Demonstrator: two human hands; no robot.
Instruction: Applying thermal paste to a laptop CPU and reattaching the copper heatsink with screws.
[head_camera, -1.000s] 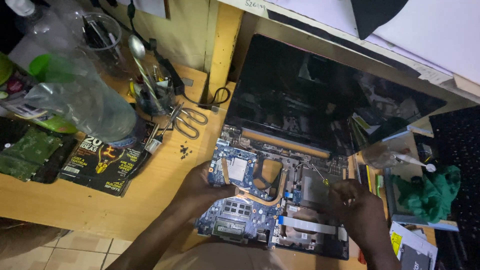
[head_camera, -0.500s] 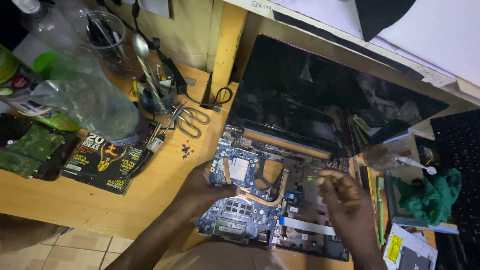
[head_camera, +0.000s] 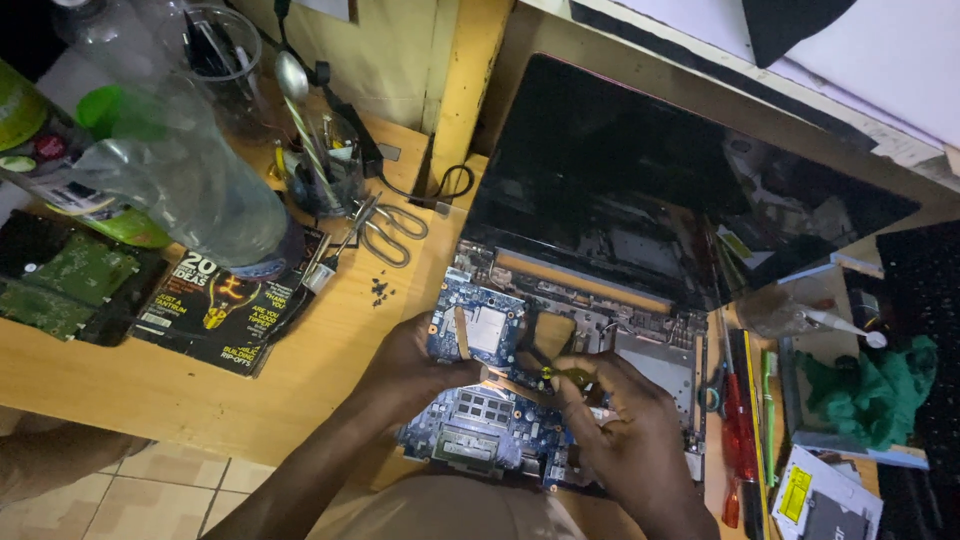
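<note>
An opened laptop (head_camera: 650, 170) lies on the wooden desk with its dark screen folded back and its insides bare. My left hand (head_camera: 410, 365) grips the left edge of the blue motherboard (head_camera: 480, 415), thumb on top beside the copper heat pipe (head_camera: 462, 330). Over the middle of the board, my right hand (head_camera: 625, 425) pinches a small screwdriver (head_camera: 565, 376) with a yellow-green grip. Its tip points down among the parts and is hidden by my fingers.
Scissors (head_camera: 390, 228) and a small heap of dark screws (head_camera: 380, 290) lie left of the laptop. Further left are a magazine (head_camera: 225, 300), a clear plastic bottle (head_camera: 190, 170) and green circuit boards (head_camera: 60, 275). A red screwdriver (head_camera: 735, 420) and green cloth (head_camera: 870, 385) lie right.
My right hand has moved left from the right side of the chassis to the middle of the board. My left hand has stayed on the board's left edge.
</note>
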